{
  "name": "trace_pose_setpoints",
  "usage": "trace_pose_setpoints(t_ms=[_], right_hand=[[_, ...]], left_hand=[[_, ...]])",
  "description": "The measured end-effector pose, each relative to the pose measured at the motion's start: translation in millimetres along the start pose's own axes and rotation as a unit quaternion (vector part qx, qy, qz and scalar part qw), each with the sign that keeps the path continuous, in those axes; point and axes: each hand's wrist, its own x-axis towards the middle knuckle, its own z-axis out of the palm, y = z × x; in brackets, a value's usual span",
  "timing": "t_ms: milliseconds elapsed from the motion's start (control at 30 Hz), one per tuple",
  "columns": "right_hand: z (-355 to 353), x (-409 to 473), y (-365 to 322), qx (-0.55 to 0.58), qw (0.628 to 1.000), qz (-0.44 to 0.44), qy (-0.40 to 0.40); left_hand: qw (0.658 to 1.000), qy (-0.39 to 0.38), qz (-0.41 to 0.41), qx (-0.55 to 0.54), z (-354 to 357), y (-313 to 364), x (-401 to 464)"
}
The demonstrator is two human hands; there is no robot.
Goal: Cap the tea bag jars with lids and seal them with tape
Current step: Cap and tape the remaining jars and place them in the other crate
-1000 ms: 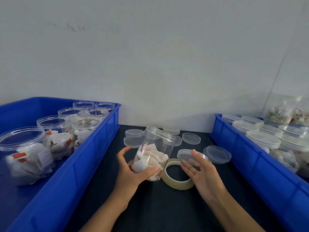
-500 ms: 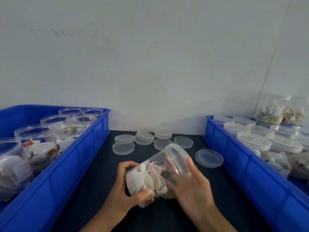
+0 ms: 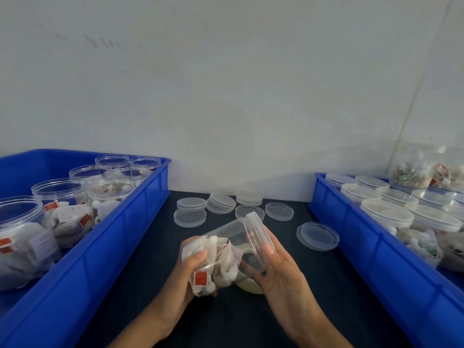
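A clear plastic jar (image 3: 223,252) filled with white tea bags is tilted on its side above the dark table, mouth pointing right. My left hand (image 3: 187,272) grips its bottom end, fingers curled round it. A clear lid (image 3: 257,237) sits on the jar's mouth, and my right hand (image 3: 275,267) holds that lid, thumb on its face and fingers curled under the rim. The tape roll (image 3: 248,287) lies on the table beneath the jar, mostly hidden by it and my right hand.
Loose clear lids (image 3: 317,236) lie scattered on the table behind my hands. A blue bin (image 3: 108,237) on the left holds several open jars of tea bags. A blue bin (image 3: 371,249) on the right holds several capped jars. A white wall stands behind.
My left hand lifted the jar off the table and tipped it sideways. My right hand brought a lid from the table onto its mouth. The tape roll became mostly hidden.
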Motion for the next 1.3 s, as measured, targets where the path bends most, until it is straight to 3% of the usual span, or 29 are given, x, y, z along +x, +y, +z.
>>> trace_pose_setpoints(t_ms=[300,600,900,1100,1200,1300], right_hand=[[-11.1,-0.6,-3.7,-0.128,0.991,0.006,-0.03],[-9.7,-0.8,-5.6,-0.15,0.989,0.014,0.008],[-6.3,-9.2,-8.4,-0.213,0.973,-0.052,-0.074],[1.4,-6.6,-1.6,-0.211,0.977,-0.002,-0.009],[5.5,1.6,-4.5,-0.169,0.982,0.037,0.077],[4.0,6.2,-5.1,-0.151,0.984,0.055,0.07]], left_hand=[[0.999,-0.003,-0.026,-0.019,2.0,5.8,0.4],[1.0,0.006,-0.014,0.014,5.3,5.3,-3.7],[0.998,-0.007,-0.061,-0.013,1.5,13.9,0.7],[1.0,0.01,-0.007,0.023,5.8,6.2,-1.7],[0.996,0.011,0.062,0.064,6.9,7.6,-2.9],[0.991,-0.007,0.107,0.077,6.7,9.3,-5.3]])
